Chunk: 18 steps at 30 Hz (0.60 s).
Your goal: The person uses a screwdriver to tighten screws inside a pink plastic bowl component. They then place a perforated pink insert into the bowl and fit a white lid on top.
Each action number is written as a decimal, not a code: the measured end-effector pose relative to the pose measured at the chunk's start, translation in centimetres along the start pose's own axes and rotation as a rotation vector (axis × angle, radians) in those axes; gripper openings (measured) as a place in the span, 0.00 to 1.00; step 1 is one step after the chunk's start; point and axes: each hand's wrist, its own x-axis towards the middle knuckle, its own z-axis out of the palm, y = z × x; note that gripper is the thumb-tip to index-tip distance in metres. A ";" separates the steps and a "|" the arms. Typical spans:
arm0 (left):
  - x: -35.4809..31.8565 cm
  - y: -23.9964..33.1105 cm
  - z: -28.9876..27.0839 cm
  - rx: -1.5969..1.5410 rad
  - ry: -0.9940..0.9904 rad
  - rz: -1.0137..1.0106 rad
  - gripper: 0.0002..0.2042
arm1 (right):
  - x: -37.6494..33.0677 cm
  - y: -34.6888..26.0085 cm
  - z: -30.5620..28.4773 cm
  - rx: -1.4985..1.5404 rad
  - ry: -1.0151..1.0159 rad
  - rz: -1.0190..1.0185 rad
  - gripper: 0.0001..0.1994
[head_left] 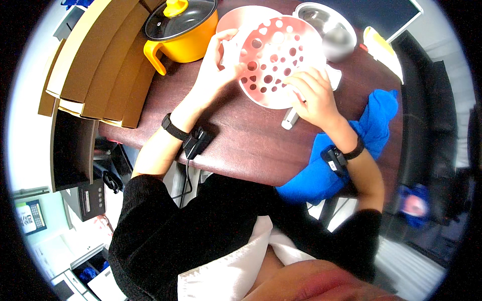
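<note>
Perforated strainer [282, 48], likely light and stiff, is sensibly rim-gripped by the left hand [219, 65], the curled right hand [317, 98] unclear in grip.

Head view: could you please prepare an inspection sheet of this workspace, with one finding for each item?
Surface: dark reddish-brown tabletop, shiny in places.
Job's things: pink perforated disc, held in hand; pale object by its lower edge, kind unclear.
Clutter: lidded yellow pot, metal bowl, blue cloth, brown cardboard.
Grippers: left hand holds the disc's left side; right hand at its lower right, grip unclear.
Cables: black cable below the table's near edge.
Surroundings: dark box with buttons, lower left.
</note>
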 end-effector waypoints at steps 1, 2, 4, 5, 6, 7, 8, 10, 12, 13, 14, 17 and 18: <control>0.0 -0.1 0.0 -0.008 -0.002 -0.003 0.31 | 0.2 -0.1 -0.1 -0.001 -0.012 0.002 0.11; 0.0 -0.1 0.0 0.005 -0.005 0.009 0.31 | 0.2 -0.2 -0.1 -0.002 -0.023 0.004 0.11; 0.0 0.0 0.1 0.027 -0.014 0.035 0.31 | 0.2 -0.2 -0.1 -0.038 -0.046 0.001 0.10; 0.1 0.1 0.1 0.025 -0.019 0.028 0.31 | 0.2 -0.1 -0.1 -0.057 -0.058 0.000 0.09; 0.0 0.1 0.0 0.027 -0.022 0.019 0.31 | 0.2 -0.1 -0.1 -0.055 -0.069 -0.001 0.09; 0.0 0.1 0.0 0.028 -0.025 0.010 0.31 | 0.3 -0.1 0.0 -0.053 -0.080 -0.002 0.08; -0.1 0.3 0.1 0.025 -0.015 -0.004 0.32 | 0.3 -0.2 0.0 -0.050 -0.090 -0.003 0.07; -0.1 0.4 0.4 0.012 0.001 -0.028 0.33 | 0.2 -0.2 -0.1 -0.046 -0.120 0.022 0.06; -0.1 0.3 0.4 0.039 0.005 -0.004 0.33 | 0.2 -0.2 -0.1 -0.046 -0.129 0.029 0.05; -0.1 0.2 0.4 0.054 0.007 0.007 0.33 | 0.2 -0.2 -0.1 -0.050 -0.122 0.024 0.05; -0.1 0.3 0.4 0.051 0.004 0.006 0.34 | 0.3 -0.2 -0.1 -0.053 -0.116 0.019 0.05; -0.1 0.2 0.4 0.037 -0.003 0.004 0.34 | 0.4 -0.3 -0.1 -0.065 -0.082 0.015 0.05; -0.1 0.3 0.4 0.034 -0.003 0.003 0.34 | 0.3 -0.2 0.0 -0.058 -0.075 0.014 0.05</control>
